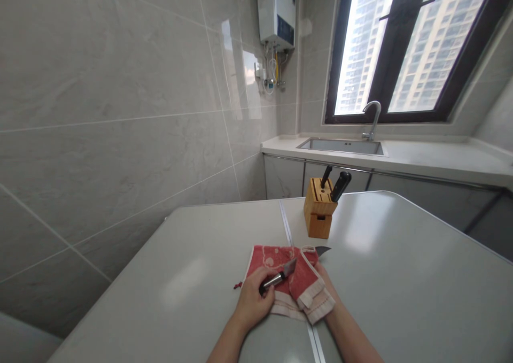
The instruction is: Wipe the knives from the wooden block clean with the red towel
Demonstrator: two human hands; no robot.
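Head view: left hand (pixel 256 296) clamped on the black-and-silver-handled steel knife (pixel 276 281); right hand (pixel 325 282), mostly hidden, holding the red-and-cream cloth (pixel 266 257) around its blade. Light-wood knife block (pixel 319 219) just beyond; open glossy pale bench (pixel 208 250) either side.

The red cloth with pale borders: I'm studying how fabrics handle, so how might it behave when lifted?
The red cloth with pale borders would probably be floppy, since it folds over the blade of the black-and-silver-handled knife. It's likely light, looking thin where its left part lies flat on the pale glossy table.
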